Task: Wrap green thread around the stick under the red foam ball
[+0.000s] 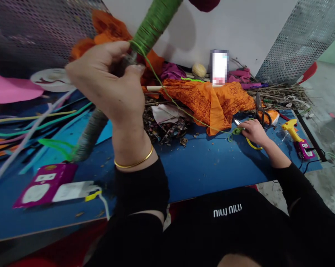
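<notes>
My left hand (109,81) is raised close to the camera, fingers wrapped round a long stick (153,26) whose upper part is wound in green thread and whose lower part (89,133) is grey. A green thread (181,109) runs from the stick down to the blue table (206,167). My right hand (253,131) rests on the table at the right, fingers closed on the thread's end, beside a yellow ring (252,145) and small scissors (238,123).
Orange cloth (212,98) and dry twigs (281,94) lie at the back. A yellow glue gun (291,129) and black scissors (260,107) sit at the right. Coloured strips (31,126), a magenta power strip (45,183) and perforated metal panels (298,37) surround.
</notes>
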`<state>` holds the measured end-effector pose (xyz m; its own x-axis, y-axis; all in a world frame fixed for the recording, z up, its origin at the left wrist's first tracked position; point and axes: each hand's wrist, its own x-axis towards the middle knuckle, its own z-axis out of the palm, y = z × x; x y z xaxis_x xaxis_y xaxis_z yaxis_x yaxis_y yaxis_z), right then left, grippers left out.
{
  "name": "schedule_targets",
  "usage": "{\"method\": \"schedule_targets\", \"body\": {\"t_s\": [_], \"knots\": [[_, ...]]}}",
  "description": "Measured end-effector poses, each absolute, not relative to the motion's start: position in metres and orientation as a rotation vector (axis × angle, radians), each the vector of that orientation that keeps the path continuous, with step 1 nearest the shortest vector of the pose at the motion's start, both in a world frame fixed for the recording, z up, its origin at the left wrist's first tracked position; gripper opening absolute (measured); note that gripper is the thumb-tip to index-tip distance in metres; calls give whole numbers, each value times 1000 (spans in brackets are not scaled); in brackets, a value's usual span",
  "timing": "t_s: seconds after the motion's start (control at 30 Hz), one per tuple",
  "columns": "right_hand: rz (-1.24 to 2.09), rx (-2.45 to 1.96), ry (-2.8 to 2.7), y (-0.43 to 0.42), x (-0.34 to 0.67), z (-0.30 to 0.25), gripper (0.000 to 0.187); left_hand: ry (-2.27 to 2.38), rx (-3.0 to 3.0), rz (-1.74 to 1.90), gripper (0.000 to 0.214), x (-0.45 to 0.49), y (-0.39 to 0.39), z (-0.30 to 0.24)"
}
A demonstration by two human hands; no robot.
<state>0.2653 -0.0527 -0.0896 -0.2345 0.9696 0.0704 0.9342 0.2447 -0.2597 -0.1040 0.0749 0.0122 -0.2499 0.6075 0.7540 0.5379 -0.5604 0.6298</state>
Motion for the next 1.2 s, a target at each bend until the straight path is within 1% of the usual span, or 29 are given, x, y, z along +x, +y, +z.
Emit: {"method": "schedule_targets", "body": {"t_s": [0.13, 0.17, 0.2, 0.23, 0.33, 0.4, 0.47, 0.53, 0.67, 0.77, 0.9, 0.97, 1.1, 1.2], "knots": [[978, -1612, -1999, -34, 267, -79, 31, 1535, 1827, 1956, 48, -97, 63, 20], [1069, -1607, -1987, -29, 268, -76, 31, 1568, 1818, 1921, 48, -96, 62, 21], [1052, -1641, -2007, -25, 268, -74, 29, 1596, 1813, 1885, 48, -96, 61, 23], [929, -1702, -2034, -21, 268, -73, 26, 1616, 1808, 1862, 48, -96, 61, 23], [322, -1823, -1929, -18, 270, -74, 27, 1593, 1806, 1866, 48, -95, 60, 24], [119, -1783, -1775, -23, 274, -77, 25, 1581, 1797, 1891, 48, -93, 58, 25], [82, -1730, -1697, -31, 278, -81, 20, 1589, 1785, 1887, 51, -91, 57, 26], [122, -1707, -1691, -39, 281, -84, 18, 1611, 1771, 1877, 53, -90, 56, 26], [217, -1737, -1826, -44, 278, -91, 19, 1623, 1788, 1849, 47, -90, 58, 25], [173, -1856, -1968, -36, 270, -99, 22, 1667, 1801, 1837, 49, -91, 60, 23], [118, -1909, -2019, -29, 264, -106, 13, 1710, 1836, 1808, 52, -92, 63, 22], [102, -1883, -2013, -32, 263, -102, 14, 1711, 1840, 1809, 51, -93, 64, 21], [-32, -1656, -1703, -45, 263, -78, 15, 1678, 1834, 1889, 48, -94, 66, 18], [-64, -1499, -1495, -50, 260, -57, 15, 1612, 1849, 1950, 49, -96, 68, 14]]}}
